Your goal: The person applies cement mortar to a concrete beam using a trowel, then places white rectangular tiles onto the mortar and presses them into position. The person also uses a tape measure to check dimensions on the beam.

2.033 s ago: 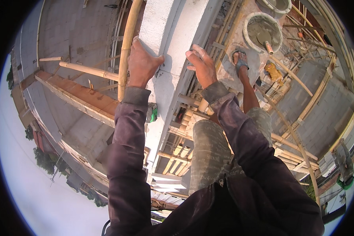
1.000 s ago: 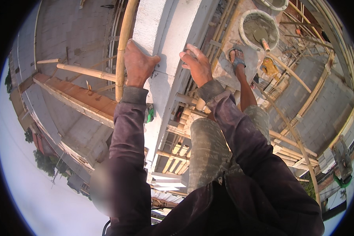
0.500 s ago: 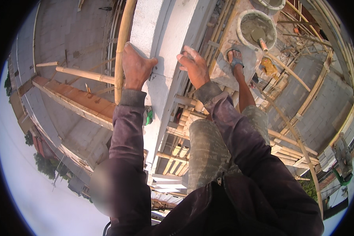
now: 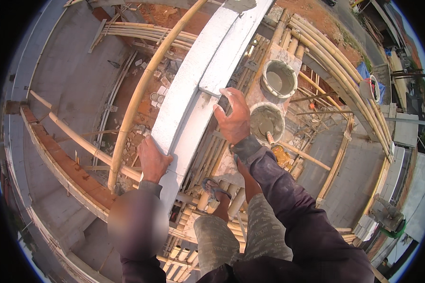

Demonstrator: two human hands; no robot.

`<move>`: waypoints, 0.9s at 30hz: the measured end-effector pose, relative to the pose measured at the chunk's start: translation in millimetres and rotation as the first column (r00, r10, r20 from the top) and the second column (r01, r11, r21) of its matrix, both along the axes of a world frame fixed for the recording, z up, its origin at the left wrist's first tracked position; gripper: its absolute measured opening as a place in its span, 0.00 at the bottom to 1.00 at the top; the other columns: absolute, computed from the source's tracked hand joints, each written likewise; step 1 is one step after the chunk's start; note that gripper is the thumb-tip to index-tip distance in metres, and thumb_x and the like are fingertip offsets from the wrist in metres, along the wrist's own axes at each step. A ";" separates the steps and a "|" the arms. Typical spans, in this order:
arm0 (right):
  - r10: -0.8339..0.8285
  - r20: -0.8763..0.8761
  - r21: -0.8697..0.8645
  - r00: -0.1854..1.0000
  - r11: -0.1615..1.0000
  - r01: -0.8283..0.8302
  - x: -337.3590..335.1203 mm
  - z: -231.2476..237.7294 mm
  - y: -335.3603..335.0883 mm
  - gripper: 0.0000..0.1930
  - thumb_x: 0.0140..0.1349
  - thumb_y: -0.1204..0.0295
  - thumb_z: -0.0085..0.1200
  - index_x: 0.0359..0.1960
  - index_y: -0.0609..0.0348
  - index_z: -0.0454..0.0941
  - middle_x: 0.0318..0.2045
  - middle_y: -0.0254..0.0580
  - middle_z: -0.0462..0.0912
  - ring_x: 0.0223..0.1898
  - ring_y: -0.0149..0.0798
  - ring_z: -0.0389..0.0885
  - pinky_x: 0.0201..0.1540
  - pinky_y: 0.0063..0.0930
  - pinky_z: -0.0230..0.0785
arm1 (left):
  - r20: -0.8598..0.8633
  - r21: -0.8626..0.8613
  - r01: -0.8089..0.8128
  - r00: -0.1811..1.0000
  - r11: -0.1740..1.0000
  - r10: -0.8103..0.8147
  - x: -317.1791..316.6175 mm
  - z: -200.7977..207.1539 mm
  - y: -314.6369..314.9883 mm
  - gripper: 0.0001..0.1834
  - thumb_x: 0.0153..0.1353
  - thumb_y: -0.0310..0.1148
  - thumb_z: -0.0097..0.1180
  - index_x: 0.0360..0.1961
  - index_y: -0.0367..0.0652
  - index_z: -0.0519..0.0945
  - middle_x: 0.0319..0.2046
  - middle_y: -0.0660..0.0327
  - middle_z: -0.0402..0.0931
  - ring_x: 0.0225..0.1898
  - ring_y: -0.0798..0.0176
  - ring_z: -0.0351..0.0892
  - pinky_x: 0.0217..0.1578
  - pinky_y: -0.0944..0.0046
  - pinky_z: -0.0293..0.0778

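Note:
A long white block (image 4: 186,80) runs along the top of a narrow wall, beside a lower white ledge (image 4: 186,137). My left hand (image 4: 153,160) grips the block's near end, fingers along its left side and thumb across toward the right. Over the ledge's right edge, my right hand (image 4: 233,115) is held with thumb and fingers apart. Its fingertips are by the corner of another white block (image 4: 229,59), just past a small grey patch on the ledge; whether they touch it I cannot tell.
Right of the wall, a plank carries a mortar bucket (image 4: 267,123) with a handled tool in it and a second bucket (image 4: 279,79). A bamboo pole (image 4: 146,75) rises left of the wall. My sandalled foot (image 4: 216,188) stands among bamboo scaffolding. Rubble lies far below.
My view has swung toward the far end of the wall, bringing in both buckets and wet mortar there. Both hands appear lower in view, the right still spread and the left still at the block.

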State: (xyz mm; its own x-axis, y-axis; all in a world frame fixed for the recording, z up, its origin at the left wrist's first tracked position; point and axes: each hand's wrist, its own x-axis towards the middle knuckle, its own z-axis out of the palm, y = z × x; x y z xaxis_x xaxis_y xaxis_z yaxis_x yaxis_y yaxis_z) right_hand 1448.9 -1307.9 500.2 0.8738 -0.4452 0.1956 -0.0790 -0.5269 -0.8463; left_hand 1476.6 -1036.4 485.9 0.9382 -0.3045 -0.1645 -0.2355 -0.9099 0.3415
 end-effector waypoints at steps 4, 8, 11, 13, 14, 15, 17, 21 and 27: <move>0.153 0.089 -0.380 0.984 0.919 -0.109 116.7 14.7 -54.5 0.22 0.58 0.68 0.58 0.53 0.66 0.74 0.56 0.54 0.71 0.59 0.54 0.68 0.63 0.41 0.62 | -0.034 -0.008 -0.033 0.999 0.999 0.033 -1.2 2.0 -0.4 0.46 0.34 0.30 0.71 0.56 0.28 0.63 0.45 0.42 0.69 0.50 0.38 0.67 0.58 0.46 0.60; 0.207 -0.045 -0.648 0.977 0.739 -0.187 213.5 7.6 -64.1 0.25 0.64 0.59 0.53 0.56 0.65 0.73 0.58 0.52 0.71 0.65 0.52 0.63 0.67 0.47 0.57 | -0.023 -0.022 -0.005 1.000 1.000 0.004 -0.9 2.4 0.9 0.49 0.32 0.30 0.71 0.58 0.27 0.62 0.46 0.42 0.68 0.50 0.38 0.66 0.59 0.47 0.58; 0.138 -0.180 -0.653 0.974 0.724 -0.223 240.4 -5.6 -75.4 0.26 0.68 0.56 0.47 0.58 0.64 0.73 0.60 0.52 0.69 0.68 0.51 0.59 0.71 0.47 0.50 | -0.063 -0.006 -0.034 0.997 0.999 0.034 0.5 1.6 1.7 0.49 0.32 0.30 0.71 0.59 0.27 0.62 0.46 0.42 0.68 0.50 0.39 0.66 0.59 0.47 0.57; 0.141 -0.146 -0.687 0.979 0.697 -0.203 241.4 -14.4 -79.0 0.26 0.70 0.54 0.45 0.58 0.64 0.73 0.61 0.52 0.68 0.69 0.50 0.57 0.72 0.46 0.46 | -0.053 0.006 -0.010 0.999 1.000 0.010 1.6 1.4 1.6 0.49 0.32 0.30 0.72 0.58 0.27 0.62 0.46 0.43 0.68 0.50 0.39 0.66 0.60 0.47 0.57; 0.124 -0.191 -0.692 0.974 0.686 -0.223 240.6 -16.4 -80.5 0.26 0.70 0.53 0.44 0.58 0.64 0.73 0.62 0.52 0.68 0.70 0.49 0.56 0.73 0.46 0.44 | -0.039 -0.014 -0.014 0.999 1.000 0.013 1.9 1.5 1.2 0.49 0.32 0.30 0.72 0.58 0.26 0.62 0.46 0.43 0.68 0.50 0.40 0.66 0.60 0.47 0.57; 0.132 -0.157 -0.704 0.979 0.680 -0.204 239.8 -17.7 -81.6 0.27 0.70 0.52 0.44 0.57 0.64 0.73 0.62 0.52 0.68 0.70 0.49 0.56 0.73 0.46 0.44 | -0.059 0.008 -0.010 0.998 1.000 0.010 2.2 2.0 1.1 0.49 0.32 0.30 0.72 0.58 0.26 0.62 0.46 0.43 0.68 0.50 0.40 0.65 0.60 0.47 0.57; 0.130 -0.176 -0.714 0.976 0.665 -0.218 238.7 -16.7 -82.3 0.27 0.71 0.51 0.43 0.57 0.64 0.74 0.63 0.52 0.67 0.70 0.49 0.56 0.73 0.46 0.43 | -0.060 -0.016 -0.010 0.998 1.000 0.009 3.3 3.0 0.8 0.49 0.31 0.30 0.72 0.58 0.26 0.62 0.45 0.43 0.67 0.51 0.40 0.65 0.60 0.47 0.56; 0.125 -0.235 -0.684 0.964 0.684 -0.255 239.3 -11.3 -81.2 0.26 0.70 0.52 0.45 0.54 0.65 0.76 0.63 0.53 0.68 0.70 0.50 0.56 0.73 0.47 0.43 | -0.047 -0.046 0.010 0.999 0.999 -0.012 3.7 4.3 0.9 0.48 0.31 0.30 0.72 0.57 0.27 0.63 0.44 0.45 0.67 0.51 0.41 0.65 0.61 0.46 0.55; 0.163 -0.166 -0.692 0.973 0.684 -0.232 238.7 -12.3 -81.8 0.24 0.69 0.54 0.47 0.51 0.65 0.77 0.61 0.52 0.69 0.69 0.50 0.57 0.71 0.48 0.44 | -0.065 -0.028 -0.022 0.998 0.999 0.020 2.9 3.3 0.3 0.48 0.30 0.32 0.73 0.56 0.28 0.63 0.45 0.45 0.67 0.50 0.41 0.65 0.62 0.45 0.54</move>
